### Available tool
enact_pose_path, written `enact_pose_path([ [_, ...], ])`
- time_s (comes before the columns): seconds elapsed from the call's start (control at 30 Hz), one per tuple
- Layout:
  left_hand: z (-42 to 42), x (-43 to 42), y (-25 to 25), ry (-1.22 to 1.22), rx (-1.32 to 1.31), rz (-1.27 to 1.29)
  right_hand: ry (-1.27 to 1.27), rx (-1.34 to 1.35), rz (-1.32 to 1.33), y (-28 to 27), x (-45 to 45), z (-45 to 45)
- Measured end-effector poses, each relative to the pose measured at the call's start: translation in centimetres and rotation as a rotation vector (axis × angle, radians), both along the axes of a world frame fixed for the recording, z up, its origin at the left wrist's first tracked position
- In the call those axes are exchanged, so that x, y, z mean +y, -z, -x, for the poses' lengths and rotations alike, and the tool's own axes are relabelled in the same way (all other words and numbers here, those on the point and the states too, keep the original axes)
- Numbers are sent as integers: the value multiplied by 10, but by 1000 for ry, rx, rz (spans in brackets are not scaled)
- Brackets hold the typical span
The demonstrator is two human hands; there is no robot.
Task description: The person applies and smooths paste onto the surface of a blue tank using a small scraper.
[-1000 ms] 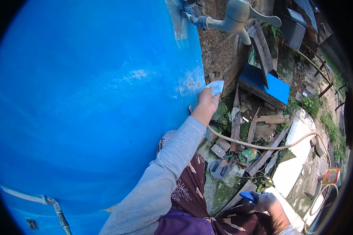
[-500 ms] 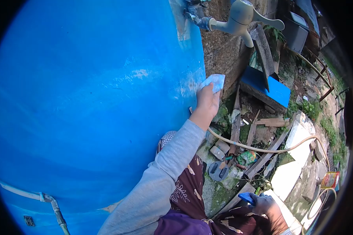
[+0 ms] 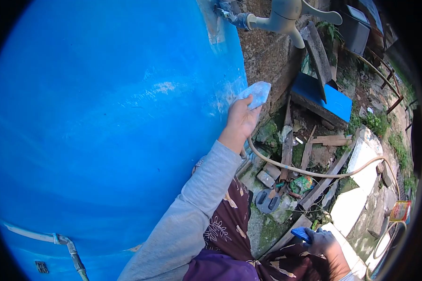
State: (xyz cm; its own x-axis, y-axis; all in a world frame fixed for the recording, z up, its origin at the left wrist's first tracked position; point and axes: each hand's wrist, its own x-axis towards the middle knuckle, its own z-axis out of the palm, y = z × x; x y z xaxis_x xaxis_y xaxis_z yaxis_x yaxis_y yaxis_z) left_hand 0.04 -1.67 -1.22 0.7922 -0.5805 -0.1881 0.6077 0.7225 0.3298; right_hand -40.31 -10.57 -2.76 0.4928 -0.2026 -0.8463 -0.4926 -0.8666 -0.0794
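My left hand (image 3: 241, 117), palm toward me, is closed on a folded pale blue-white sheet (image 3: 258, 95) with a dusty, mottled face. It is beside the right edge of a big blue curved surface (image 3: 103, 140), close to a whitish scuffed area. Whether the sheet touches the surface, I cannot tell. Low on the right, my right hand (image 3: 321, 241) is closed around a small flat blue object (image 3: 301, 233) whose kind I cannot make out. A patterned dark garment (image 3: 227, 229) covers my lap between the arms.
A beige tap (image 3: 286, 18) juts out at the top. A hose (image 3: 314, 174) curves across rubble and wooden planks (image 3: 323, 187) on the right. A blue-topped slab (image 3: 326, 100) leans near the wall. A pipe (image 3: 70, 248) runs along the lower left.
The view has shifted slightly, with the tap higher in it. My left hand has turned a little and come slightly toward me, showing more of the sheet. My right hand keeps its hold.
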Motion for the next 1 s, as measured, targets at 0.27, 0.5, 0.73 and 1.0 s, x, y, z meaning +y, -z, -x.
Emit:
enact_pose_path([
  [0.27,13,-16,-10,-110,79,-259,-43,-27,-26,10,-3,6],
  [0.5,-4,-13,16,24,180,-233,-15,-28,-28,11,-2,6],
  [0.73,0,3,-4,30,-53,-61,-11,-33,3,11,-1,5],
  [1.0,6,-18,1,-109,-14,-149,-9,-27,5,7,-2,5],
])
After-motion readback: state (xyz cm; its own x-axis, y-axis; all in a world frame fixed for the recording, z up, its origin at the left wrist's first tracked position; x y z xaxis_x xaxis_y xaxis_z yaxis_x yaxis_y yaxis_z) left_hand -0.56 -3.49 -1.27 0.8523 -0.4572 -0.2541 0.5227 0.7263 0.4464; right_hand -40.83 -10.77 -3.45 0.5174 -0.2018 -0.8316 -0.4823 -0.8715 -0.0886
